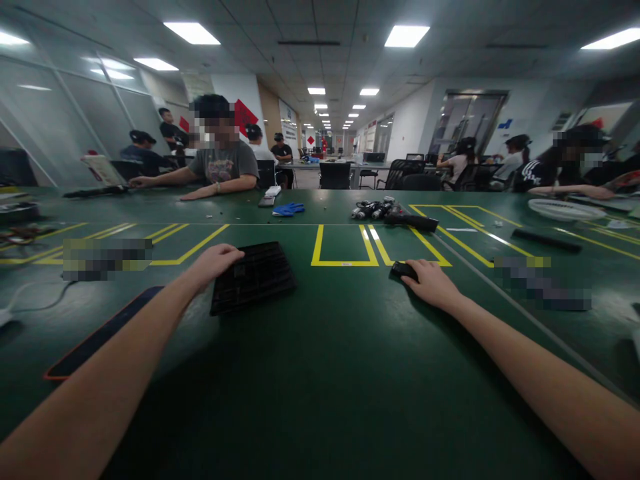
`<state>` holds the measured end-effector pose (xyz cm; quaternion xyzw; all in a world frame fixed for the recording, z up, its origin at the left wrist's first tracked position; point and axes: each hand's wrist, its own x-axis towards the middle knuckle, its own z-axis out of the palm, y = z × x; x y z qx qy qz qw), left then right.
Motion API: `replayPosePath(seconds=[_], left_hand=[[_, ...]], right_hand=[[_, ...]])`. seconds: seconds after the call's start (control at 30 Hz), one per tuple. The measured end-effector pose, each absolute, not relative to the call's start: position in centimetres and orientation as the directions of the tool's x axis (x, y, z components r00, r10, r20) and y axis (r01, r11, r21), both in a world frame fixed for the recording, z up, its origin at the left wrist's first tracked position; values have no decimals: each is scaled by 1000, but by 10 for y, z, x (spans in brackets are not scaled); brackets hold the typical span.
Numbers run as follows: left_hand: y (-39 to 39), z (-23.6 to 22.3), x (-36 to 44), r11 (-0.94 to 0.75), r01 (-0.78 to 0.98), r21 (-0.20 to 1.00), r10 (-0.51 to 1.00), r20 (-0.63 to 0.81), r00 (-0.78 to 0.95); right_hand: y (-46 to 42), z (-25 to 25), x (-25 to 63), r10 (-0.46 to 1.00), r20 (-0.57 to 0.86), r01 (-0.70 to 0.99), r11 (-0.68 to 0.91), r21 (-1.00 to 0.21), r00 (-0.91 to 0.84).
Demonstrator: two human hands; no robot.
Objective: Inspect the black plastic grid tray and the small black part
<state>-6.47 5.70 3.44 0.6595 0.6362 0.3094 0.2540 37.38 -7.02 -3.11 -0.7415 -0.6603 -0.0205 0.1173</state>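
The left hand (220,259) holds the black panel (263,280) by its far-left edge, fingertips together at that edge; the thumb's position cannot be told. The panel is flat, squarish and dark, with a ridged grid surface. Right of the panel, the right hand (431,283) closes its fingers around a small black object (403,271) on the green table (300,387). Beyond the panel lies a blue glove (289,210); left of it, an orange-rimmed pad (107,333).

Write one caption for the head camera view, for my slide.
Left hand on a black tray, right hand on a small black object, green table.
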Motion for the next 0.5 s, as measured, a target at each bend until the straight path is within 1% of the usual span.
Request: replayPosePath(seconds=[0.07,0.1,0.13,0.17,0.23,0.33,0.43,0.5], left_hand=[[63,29,-74,-145,895,421,989,81,123],[64,27,-77,-193,949,249,981,47,188],[64,26,-79,-233,966,114,972,-3,235],[64,24,-80,-257,965,41,965,-48,259],[63,23,-80,-291,957,-14,954,-83,289],[61,24,-79,-349,937,-9,936,-57,348],[60,25,-77,-378,926,-20,922,-105,374],[58,23,-75,-369,929,-31,926,-101,365]], right_hand=[[-71,-31,374,975,186,984,-96,-148,123],[-71,-31,374,975,187,984,-94,-149,121],[-71,-31,375,975,188,985,-92,-149,120],[-70,-31,375,975,189,985,-91,-149,118],[-70,-31,375,974,190,984,-94,-153,122],[-69,-31,374,973,184,978,-108,-178,141],[-69,-30,373,972,177,974,-116,-196,151],[-69,-30,372,970,178,969,-125,-211,164]])
